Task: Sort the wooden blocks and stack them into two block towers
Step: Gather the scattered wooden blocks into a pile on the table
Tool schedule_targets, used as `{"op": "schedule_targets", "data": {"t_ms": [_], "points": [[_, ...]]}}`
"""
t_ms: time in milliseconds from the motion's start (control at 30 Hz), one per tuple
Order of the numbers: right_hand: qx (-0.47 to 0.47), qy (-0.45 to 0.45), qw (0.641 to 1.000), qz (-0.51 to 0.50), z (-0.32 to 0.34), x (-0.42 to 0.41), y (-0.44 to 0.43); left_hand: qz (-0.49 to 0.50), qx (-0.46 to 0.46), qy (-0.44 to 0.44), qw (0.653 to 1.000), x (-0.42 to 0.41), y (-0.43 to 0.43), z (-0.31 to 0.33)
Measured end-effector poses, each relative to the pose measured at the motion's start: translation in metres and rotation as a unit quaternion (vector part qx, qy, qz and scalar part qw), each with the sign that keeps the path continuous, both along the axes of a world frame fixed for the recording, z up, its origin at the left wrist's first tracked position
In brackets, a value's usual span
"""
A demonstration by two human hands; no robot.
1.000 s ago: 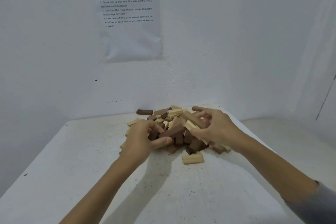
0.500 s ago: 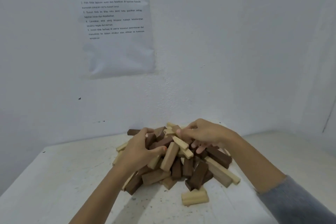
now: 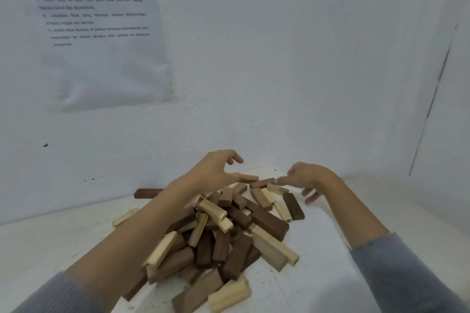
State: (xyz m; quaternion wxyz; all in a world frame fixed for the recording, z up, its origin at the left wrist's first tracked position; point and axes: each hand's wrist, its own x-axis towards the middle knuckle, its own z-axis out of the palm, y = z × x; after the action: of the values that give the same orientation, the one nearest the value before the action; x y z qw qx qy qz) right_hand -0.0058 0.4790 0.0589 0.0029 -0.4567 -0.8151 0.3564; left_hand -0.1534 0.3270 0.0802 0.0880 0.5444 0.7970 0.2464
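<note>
A loose heap of wooden blocks (image 3: 229,231), dark brown and pale mixed, lies on the white table (image 3: 50,249). My left hand (image 3: 216,173) hovers over the heap's far side, fingers spread, thumb tip near a brown block (image 3: 248,178). My right hand (image 3: 307,178) is at the far right of the heap, fingers curled, fingertips touching the end of a dark block (image 3: 263,182). Neither hand visibly grips a block. My left forearm hides part of the heap.
A single dark block (image 3: 147,193) lies by the wall at the back left, a pale one (image 3: 126,216) left of the heap. White walls enclose the table's far corner. A printed sheet (image 3: 96,33) hangs on the wall.
Both hands have lifted from the middle of the heap to its far side. The camera has moved closer and the heap has spread toward me.
</note>
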Motion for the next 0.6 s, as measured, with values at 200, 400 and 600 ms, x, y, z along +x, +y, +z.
{"op": "schedule_targets", "data": {"t_ms": [200,400,600], "points": [[0.111,-0.090,0.990,-0.005,-0.032,-0.035,-0.009,-0.018,-0.183,0.072,0.980,-0.006,0.066,-0.009],[0.134,-0.108,0.985,0.000,-0.045,-0.045,-0.005,-0.006,-0.327,0.089,0.941,-0.013,0.099,-0.019],[0.120,-0.108,0.987,0.016,-0.043,-0.040,0.003,-0.008,-0.314,0.036,0.949,-0.030,0.106,-0.026]]}}
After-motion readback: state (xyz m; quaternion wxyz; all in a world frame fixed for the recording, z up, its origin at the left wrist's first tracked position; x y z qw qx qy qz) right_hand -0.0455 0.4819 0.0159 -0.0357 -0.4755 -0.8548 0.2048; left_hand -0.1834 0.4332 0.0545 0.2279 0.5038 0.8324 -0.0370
